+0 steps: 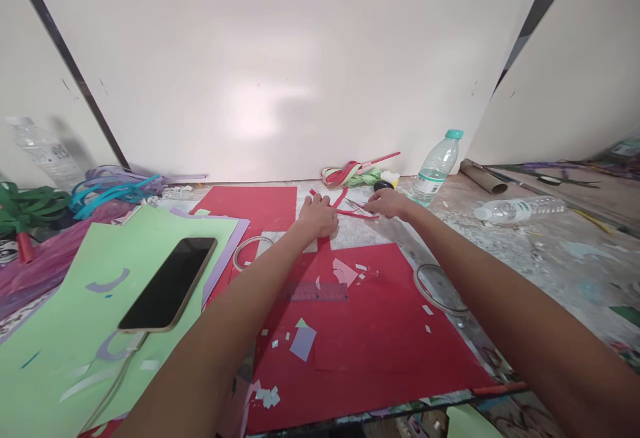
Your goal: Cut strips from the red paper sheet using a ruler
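My left hand (319,217) reaches to the back of the work surface, its fingers closed over narrow red paper strips (343,210). The strips cross and stick out to the right of the fingers. To the right, my right hand (389,203) grips a pair of scissors (383,186) with a black handle. The thin blades point left, close to the strips; whether they touch the paper I cannot tell. Beneath and in front of my arms lie large red paper sheets (380,331), with a clear ruler (317,292) and small paper scraps on them.
A phone (170,285) with a cable rests on green paper (60,305) at left. Tape rolls (440,288) lie on both sides. Behind the scissors are rolled ribbon strips (345,175) and an upright bottle (436,168). Another bottle (523,209) lies at right. White boards (280,71) close the back.
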`<move>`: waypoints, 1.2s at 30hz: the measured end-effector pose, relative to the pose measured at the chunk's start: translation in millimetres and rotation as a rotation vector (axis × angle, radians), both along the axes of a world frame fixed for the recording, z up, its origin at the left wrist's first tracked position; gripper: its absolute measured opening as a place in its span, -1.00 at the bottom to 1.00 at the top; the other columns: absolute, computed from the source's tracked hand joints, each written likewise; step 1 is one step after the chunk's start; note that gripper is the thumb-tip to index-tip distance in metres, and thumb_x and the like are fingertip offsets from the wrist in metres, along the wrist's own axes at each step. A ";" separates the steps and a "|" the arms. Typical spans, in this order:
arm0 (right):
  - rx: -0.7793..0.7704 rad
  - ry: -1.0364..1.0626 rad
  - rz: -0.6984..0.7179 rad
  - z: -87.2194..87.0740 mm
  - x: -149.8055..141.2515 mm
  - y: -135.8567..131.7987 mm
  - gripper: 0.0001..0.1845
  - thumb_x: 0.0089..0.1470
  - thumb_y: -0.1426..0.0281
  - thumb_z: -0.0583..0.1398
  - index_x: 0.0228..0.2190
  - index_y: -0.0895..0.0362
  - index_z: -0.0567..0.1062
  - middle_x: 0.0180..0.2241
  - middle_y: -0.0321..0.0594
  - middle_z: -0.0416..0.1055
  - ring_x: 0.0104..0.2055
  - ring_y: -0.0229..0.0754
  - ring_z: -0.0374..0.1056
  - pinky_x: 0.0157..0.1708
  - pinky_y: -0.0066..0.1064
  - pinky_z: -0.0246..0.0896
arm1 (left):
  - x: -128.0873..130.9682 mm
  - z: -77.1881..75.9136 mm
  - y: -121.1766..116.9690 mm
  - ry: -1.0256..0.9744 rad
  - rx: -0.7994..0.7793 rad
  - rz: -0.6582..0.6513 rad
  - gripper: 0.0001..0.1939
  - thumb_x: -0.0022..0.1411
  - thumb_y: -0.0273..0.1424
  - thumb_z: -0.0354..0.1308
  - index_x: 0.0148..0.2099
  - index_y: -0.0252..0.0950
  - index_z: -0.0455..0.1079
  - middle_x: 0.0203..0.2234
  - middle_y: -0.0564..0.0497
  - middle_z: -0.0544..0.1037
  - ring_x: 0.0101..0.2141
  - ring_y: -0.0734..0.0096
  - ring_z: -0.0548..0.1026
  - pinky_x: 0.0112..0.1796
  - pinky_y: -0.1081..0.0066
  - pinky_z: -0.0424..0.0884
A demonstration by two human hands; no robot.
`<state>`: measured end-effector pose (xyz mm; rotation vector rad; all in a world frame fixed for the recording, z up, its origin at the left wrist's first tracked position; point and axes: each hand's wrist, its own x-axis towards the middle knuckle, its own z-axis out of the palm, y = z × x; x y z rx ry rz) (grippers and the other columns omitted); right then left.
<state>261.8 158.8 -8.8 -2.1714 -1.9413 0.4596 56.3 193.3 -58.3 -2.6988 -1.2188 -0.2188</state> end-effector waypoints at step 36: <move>-0.006 -0.137 0.461 8.9 -93.3 -169.3 -0.63 -0.07 0.08 0.25 -0.35 0.11 0.39 -0.29 -0.13 0.43 -0.25 -0.04 0.31 -0.39 -0.35 0.08 | -119.4 41.1 -149.4 -0.108 -0.356 -0.288 -0.76 0.28 -0.18 0.10 -0.14 -0.17 0.48 -0.31 0.01 0.50 -0.27 0.29 0.46 -0.35 0.41 0.29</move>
